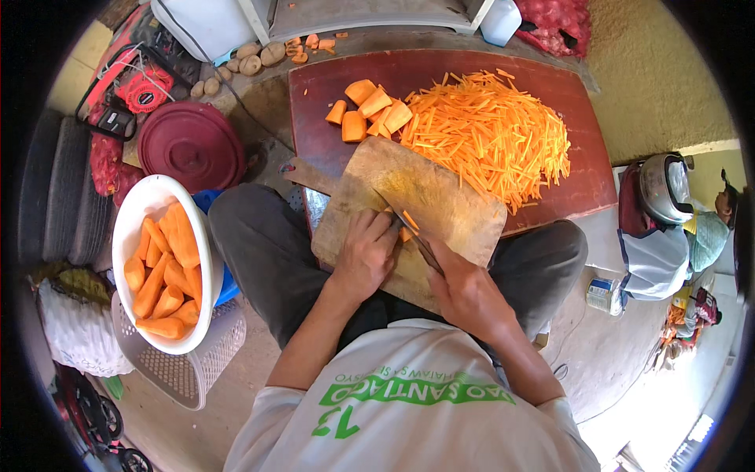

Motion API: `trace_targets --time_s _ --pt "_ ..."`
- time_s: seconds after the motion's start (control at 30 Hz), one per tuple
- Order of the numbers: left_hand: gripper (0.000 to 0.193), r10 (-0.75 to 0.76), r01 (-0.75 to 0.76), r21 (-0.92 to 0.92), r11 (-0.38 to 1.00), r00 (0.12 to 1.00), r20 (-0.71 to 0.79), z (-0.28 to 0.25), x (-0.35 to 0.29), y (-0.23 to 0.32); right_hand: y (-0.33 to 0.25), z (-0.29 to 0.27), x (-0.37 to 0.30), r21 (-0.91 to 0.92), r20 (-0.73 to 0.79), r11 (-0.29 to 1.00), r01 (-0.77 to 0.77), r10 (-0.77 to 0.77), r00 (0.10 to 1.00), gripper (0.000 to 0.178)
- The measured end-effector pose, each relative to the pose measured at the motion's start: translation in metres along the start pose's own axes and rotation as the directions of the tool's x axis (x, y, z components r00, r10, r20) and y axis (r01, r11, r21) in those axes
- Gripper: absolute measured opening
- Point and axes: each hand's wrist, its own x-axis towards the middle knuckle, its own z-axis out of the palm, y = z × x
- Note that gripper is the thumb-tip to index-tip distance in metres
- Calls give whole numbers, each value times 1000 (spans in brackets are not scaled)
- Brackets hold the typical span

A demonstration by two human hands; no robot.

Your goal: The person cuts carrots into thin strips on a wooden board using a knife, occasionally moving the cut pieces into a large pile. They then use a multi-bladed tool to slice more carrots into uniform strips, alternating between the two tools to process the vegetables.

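A worn wooden cutting board lies tilted across my lap, its far part resting on a red table. My right hand grips a knife, whose blade slants over the board up and to the left. Curled fingers of my left hand press a carrot piece onto the board beside the blade; most of it is hidden under them. Small cut carrot pieces lie against the knife. Beyond the board, a large heap of carrot sticks is at the right, and several thick carrot chunks are at the left.
At my left, a white basin of peeled carrots stands above a grey plastic crate. Behind it are a maroon round lid and a red machine. Potatoes lie beyond the table. A metal pot sits far right.
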Motion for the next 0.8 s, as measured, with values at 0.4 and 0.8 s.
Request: trace_targets --time_s 0.4,0.8 --pt "31 25 -21 78 997 998 -52 0 -2 0 -8 -15 -2 68 -1 998 -4 4 1000 51" --pt "32 17 -9 83 996 996 -90 -1 -4 1 -4 -8 -3 46 -33 998 45 -43 999 51"
